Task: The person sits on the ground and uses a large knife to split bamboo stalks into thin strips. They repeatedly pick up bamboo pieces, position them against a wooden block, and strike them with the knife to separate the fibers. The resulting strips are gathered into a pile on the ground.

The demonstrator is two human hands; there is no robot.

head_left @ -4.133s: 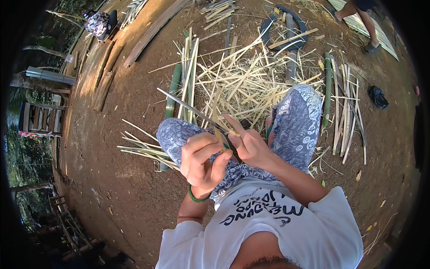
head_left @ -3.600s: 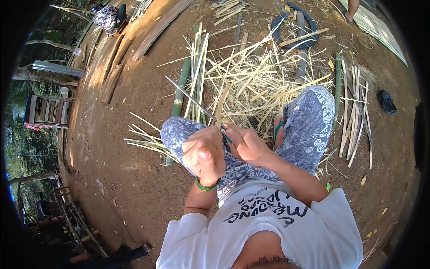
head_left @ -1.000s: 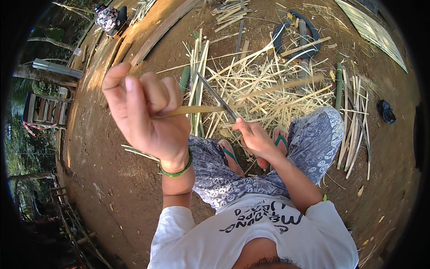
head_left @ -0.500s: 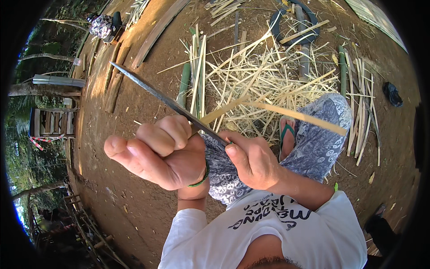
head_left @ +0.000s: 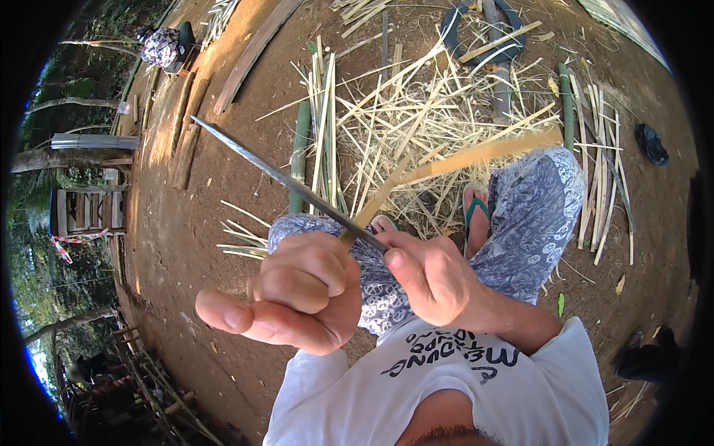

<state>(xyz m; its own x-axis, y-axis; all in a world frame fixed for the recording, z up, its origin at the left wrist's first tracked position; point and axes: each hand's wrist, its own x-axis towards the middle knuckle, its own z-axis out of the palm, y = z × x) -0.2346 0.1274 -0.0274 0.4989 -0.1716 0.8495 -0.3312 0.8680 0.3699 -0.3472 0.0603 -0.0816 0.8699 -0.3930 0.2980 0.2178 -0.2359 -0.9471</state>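
My right hand [head_left: 439,279] is closed around the handle end of a long, pointed knife [head_left: 286,178]. Its dark blade slants up to the left, passing above my left hand. My left hand [head_left: 301,290] has its fingers curled and its thumb stretched out to the left. From that fist a pale bamboo strip [head_left: 375,201] runs up beside the blade. A thin length [head_left: 476,157] angles off near its upper part toward my right knee, blurred by motion; whether it is bent or split there I cannot tell. The strip's end inside my left hand is hidden.
Loose bamboo shavings [head_left: 416,119] cover the ground before my feet. Bundled strips [head_left: 321,126] lie left of them, more strips [head_left: 599,171] right. Green bamboo poles [head_left: 300,149], a dark ring [head_left: 450,33] and a black bag [head_left: 651,143] are around. Another person [head_left: 165,48] is far left.
My left hand has moved down and right, closer to my right hand. The strip's thin far length has swung upward, and the knife has shifted slightly down and right.
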